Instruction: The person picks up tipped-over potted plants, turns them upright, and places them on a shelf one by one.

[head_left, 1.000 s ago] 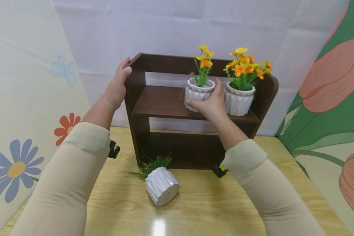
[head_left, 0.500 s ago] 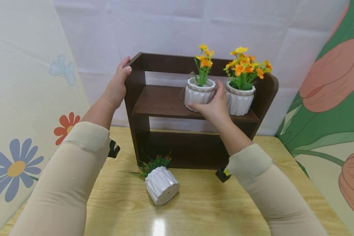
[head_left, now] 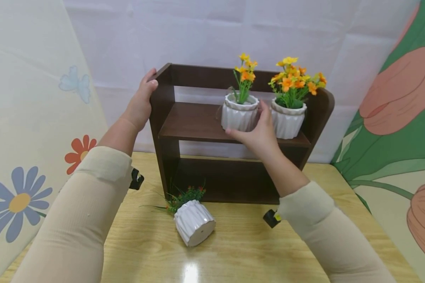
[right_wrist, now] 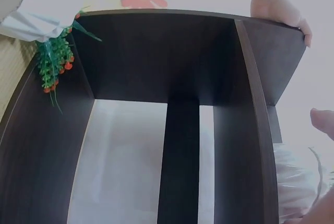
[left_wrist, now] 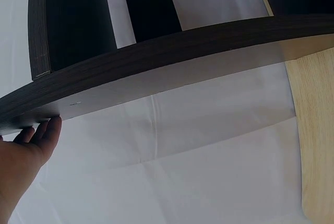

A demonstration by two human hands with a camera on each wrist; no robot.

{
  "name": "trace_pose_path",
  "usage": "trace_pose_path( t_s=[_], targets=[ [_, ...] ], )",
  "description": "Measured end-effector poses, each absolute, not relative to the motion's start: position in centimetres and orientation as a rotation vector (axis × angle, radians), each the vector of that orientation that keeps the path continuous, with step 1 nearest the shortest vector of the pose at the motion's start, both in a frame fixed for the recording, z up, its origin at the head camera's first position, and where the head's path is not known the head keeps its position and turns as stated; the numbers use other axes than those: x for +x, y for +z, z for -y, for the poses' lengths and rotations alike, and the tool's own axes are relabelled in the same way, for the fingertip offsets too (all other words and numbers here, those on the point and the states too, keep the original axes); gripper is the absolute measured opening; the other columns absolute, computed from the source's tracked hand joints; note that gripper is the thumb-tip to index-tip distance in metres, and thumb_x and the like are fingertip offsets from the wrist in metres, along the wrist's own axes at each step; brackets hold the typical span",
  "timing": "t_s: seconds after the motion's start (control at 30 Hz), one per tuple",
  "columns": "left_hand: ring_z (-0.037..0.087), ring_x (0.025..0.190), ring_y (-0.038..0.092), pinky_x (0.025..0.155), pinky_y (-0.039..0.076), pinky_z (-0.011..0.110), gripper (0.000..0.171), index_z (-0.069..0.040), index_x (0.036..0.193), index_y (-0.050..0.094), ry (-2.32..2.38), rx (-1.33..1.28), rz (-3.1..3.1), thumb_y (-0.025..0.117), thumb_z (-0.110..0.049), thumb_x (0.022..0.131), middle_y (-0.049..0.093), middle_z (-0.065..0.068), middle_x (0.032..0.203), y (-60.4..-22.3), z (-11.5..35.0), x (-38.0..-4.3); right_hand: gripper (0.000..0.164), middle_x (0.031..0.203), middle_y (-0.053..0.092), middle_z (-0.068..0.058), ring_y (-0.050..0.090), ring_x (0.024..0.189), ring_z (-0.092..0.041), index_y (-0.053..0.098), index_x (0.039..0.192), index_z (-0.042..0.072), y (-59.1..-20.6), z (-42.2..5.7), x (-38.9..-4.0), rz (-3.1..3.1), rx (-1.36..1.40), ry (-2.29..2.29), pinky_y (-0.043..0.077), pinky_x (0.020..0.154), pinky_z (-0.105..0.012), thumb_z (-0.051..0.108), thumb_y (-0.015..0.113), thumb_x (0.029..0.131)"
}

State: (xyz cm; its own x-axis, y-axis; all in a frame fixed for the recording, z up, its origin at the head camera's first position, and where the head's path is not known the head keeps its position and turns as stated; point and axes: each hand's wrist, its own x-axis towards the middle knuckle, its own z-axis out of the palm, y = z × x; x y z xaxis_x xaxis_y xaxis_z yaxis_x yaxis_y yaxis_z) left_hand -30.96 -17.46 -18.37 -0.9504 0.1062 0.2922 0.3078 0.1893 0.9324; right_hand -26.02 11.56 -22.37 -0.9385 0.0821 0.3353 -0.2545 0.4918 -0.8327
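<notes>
A dark brown two-tier shelf (head_left: 198,122) stands upright on the wooden table. My left hand (head_left: 139,102) rests on its left side panel near the top; in the left wrist view its fingertips (left_wrist: 52,130) touch the outer face. On the upper board stands a white ribbed flowerpot (head_left: 239,116) with yellow-orange flowers. My right hand (head_left: 260,135) is beside that pot, thumb low at its front and a finger by its right side, with a gap at the palm. Other fingers are hidden. Close right of it stands a second, fuller flowerpot (head_left: 287,122).
A third white flowerpot (head_left: 195,224), with small red-flowered greenery (head_left: 185,198), lies tipped on the table (head_left: 241,251) before the shelf. A white cloth (head_left: 198,31) hangs behind. Flower-printed panels stand left (head_left: 28,118) and right (head_left: 393,129).
My right hand has drawn down and slightly back from the middle flowerpot, its thumb lower and its wrist further right. The pot stays on the board. My left hand has not moved.
</notes>
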Motion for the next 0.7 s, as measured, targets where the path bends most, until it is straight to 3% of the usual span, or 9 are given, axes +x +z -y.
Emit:
trace_pose_path(
  t_s=[0.3, 0.7],
  targets=[
    [0.022, 0.133, 0.032, 0.112, 0.022, 0.034, 0.06, -0.033, 0.158, 0.006, -1.901, -0.42, 2.252, 0.02, -0.041, 0.1, 0.02, 0.008, 0.16, -18.6, 17.6, -31.1, 0.113, 0.158, 0.025, -0.014, 0.027, 0.145, -0.028, 0.008, 0.156, 0.016, -22.7, -11.6, -24.9, 2.426, 0.173, 1.473, 0.027, 0.117, -0.046, 0.03, 0.085, 0.074],
    [0.021, 0.141, 0.022, 0.117, 0.015, 0.037, 0.059, -0.033, 0.158, 0.007, -1.882, -0.422, 2.264, 0.02, -0.041, 0.101, 0.013, 0.005, 0.163, -18.4, 17.5, -31.0, 0.109, 0.16, 0.02, -0.013, 0.02, 0.149, -0.026, 0.009, 0.156, 0.02, -23.9, -12.1, -24.1, 2.456, 0.214, 1.506, 0.023, 0.119, -0.048, 0.034, 0.083, 0.077]
  ],
)
